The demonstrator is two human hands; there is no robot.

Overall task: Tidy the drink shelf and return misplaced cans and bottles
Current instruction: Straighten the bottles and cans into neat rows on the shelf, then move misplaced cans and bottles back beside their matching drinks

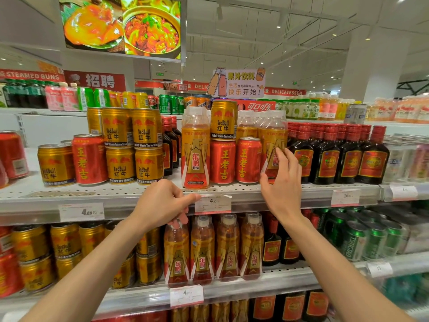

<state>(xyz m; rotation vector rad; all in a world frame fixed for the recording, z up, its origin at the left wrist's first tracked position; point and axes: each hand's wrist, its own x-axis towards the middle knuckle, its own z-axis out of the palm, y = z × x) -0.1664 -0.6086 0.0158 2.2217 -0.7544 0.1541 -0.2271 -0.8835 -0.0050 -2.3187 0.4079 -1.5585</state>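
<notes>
L hand is curled over the cap of a clear plastic bottle w/ amber drink and gold-red label, fingers wrapped round the neck; that bottle stands at the left end of a row of like bottles along the front edge of the lower grey metal shelf. The hand sits in front of the upper shelf's front lip, just left of a white price tag.

R hand is spread, fingers straight, fingertips touching another amber-drink bottle w/ gold-red label that stands near the front edge of the upper perforated grey shelf; no grip visible, thumb apart from it.

On the upper shelf, l to r: gold RedBull cans stacked two high, w/ a red can w/ yellow characters beside them toward the left end; small dark bottles behind; a tall amber bottle w/ white cap at the front edge; two red cans side by side, one gold can standing on top of the left one; then the bottle the R hand touches; then a row of dark glass bottles w/ red caps and red labels toward the right end.

Lower shelf: gold cans at left, amber bottles mid, dark bottles then green cans toward the right.
</notes>
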